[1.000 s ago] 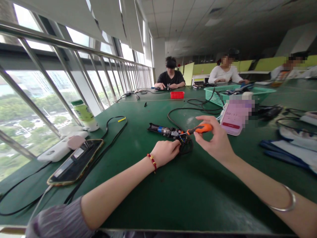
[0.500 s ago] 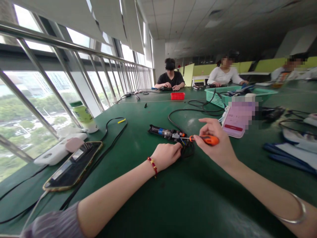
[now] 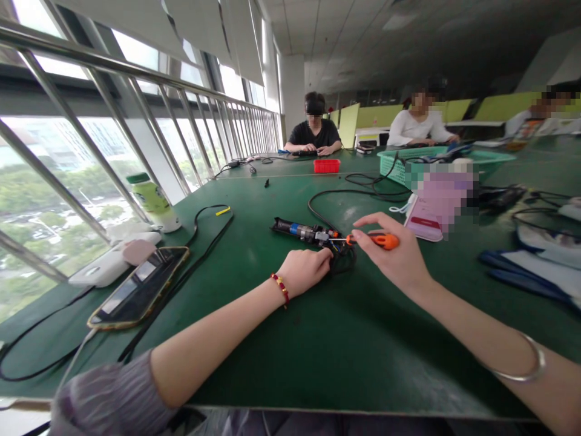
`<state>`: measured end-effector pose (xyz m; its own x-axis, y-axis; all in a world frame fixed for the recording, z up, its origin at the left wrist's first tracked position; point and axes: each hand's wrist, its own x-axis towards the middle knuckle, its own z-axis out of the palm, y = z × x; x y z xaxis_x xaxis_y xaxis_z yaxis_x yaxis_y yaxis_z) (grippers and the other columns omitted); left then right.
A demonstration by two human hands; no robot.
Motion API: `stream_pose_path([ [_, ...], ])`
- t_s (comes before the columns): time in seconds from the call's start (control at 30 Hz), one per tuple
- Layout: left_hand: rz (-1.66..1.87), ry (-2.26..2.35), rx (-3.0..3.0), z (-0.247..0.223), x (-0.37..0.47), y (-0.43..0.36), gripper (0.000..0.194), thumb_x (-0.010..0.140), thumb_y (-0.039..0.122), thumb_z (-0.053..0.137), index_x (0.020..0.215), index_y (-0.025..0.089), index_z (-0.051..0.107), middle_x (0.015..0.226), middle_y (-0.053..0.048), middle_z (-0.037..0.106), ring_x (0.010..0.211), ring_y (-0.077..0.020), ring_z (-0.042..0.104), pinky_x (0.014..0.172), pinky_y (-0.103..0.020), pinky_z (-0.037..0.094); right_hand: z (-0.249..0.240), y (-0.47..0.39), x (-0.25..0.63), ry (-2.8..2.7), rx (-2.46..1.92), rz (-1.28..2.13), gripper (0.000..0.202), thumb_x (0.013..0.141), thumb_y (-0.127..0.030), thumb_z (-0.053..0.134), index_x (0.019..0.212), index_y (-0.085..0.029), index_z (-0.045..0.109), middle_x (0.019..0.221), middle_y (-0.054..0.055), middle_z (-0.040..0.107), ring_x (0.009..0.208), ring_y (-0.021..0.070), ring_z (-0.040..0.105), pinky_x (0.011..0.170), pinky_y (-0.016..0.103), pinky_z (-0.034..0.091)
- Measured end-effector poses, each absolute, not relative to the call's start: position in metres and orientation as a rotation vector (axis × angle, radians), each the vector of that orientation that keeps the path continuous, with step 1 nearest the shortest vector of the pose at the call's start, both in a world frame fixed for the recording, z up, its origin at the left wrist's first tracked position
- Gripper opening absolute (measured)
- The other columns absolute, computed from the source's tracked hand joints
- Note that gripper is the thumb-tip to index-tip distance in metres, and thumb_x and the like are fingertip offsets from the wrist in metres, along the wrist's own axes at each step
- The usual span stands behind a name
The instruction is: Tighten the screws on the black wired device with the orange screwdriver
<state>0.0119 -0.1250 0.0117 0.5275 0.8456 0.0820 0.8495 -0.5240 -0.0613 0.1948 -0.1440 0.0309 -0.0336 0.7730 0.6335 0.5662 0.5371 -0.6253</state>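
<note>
A black cylindrical device [image 3: 299,231] with a blue band lies on the green table, its right end showing small parts and thin wires. My left hand [image 3: 305,271] is closed at that wired end, fingers pressed together on the wires or the part beside them; the fingertips are partly hidden. My right hand [image 3: 394,247] grips an orange and black screwdriver [image 3: 387,241] from the right. The screwdriver's thin shaft points left, with its tip at the small parts of the device. A black cable runs from the device toward the back.
A red tray [image 3: 327,165] and a green basket [image 3: 399,166] stand farther back. A pink phone [image 3: 429,209] leans at the right, near blue-white cloth [image 3: 535,275]. On the left are a dark phone [image 3: 138,289], a white device [image 3: 106,261] and a green bottle [image 3: 154,203]. People sit beyond.
The view has shifted slightly, bringing the table's near edge into sight. Both hands keep their places at the device, and the fingers of my right hand have shifted a little around the screwdriver.
</note>
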Motion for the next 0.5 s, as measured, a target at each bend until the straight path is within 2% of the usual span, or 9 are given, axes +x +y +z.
stream_pose_path([
  [0.07,-0.064,-1.484,-2.661,0.0128,0.0123,-0.1263,0.033,0.097,0.031,0.030,0.114,0.023,0.056,0.092,-0.006,0.072,0.081,-0.0218,0.069,0.068,-0.029,0.047,0.0304,-0.1436,0.1950,-1.707,-1.069,0.227,0.020,0.078,-0.033,0.059,0.094,-0.022,0.056,0.063,-0.004,0.056,0.058,0.0140,0.056,0.060,0.027,0.045],
  [0.2,-0.060,-1.480,-2.670,0.0138,0.0124,-0.1265,0.033,0.097,0.031,0.028,0.112,0.023,0.057,0.092,-0.006,0.071,0.081,-0.0209,0.068,0.068,-0.028,0.047,0.0289,-0.1420,0.1953,-1.642,-1.020,0.149,0.044,0.070,-0.028,0.064,0.112,-0.022,0.049,0.077,-0.001,0.059,0.067,0.0155,0.059,0.064,0.028,0.047],
  [0.27,-0.061,-1.472,-2.672,0.0133,0.0121,-0.1259,0.033,0.097,0.031,0.028,0.112,0.023,0.057,0.092,-0.006,0.071,0.080,-0.0206,0.068,0.068,-0.028,0.047,0.0291,-0.1422,0.1961,-1.646,-1.082,0.165,0.041,0.072,-0.034,0.064,0.109,-0.022,0.051,0.071,-0.003,0.058,0.061,0.0147,0.058,0.061,0.028,0.046],
  [0.33,-0.056,-1.468,-2.671,0.0125,0.0118,-0.1251,0.034,0.097,0.031,0.029,0.113,0.023,0.057,0.092,-0.006,0.071,0.080,-0.0209,0.068,0.069,-0.028,0.047,0.0299,-0.1429,0.1970,-1.672,-1.133,0.198,0.027,0.077,-0.038,0.061,0.098,-0.022,0.055,0.061,-0.005,0.054,0.053,0.0128,0.054,0.057,0.027,0.044],
  [0.4,-0.050,-1.462,-2.672,0.0120,0.0118,-0.1246,0.034,0.097,0.031,0.029,0.115,0.023,0.056,0.092,-0.006,0.071,0.080,-0.0212,0.068,0.069,-0.028,0.047,0.0308,-0.1434,0.1976,-1.683,-1.115,0.198,0.021,0.078,-0.035,0.059,0.094,-0.022,0.056,0.060,-0.005,0.052,0.053,0.0125,0.053,0.057,0.026,0.044],
  [0.5,-0.038,-1.459,-2.670,0.0126,0.0122,-0.1250,0.034,0.097,0.032,0.029,0.114,0.023,0.056,0.093,-0.006,0.071,0.081,-0.0212,0.068,0.068,-0.028,0.047,0.0317,-0.1428,0.1980,-1.650,-1.013,0.116,0.038,0.073,-0.027,0.061,0.109,-0.021,0.051,0.076,-0.001,0.058,0.067,0.0151,0.059,0.065,0.029,0.048],
])
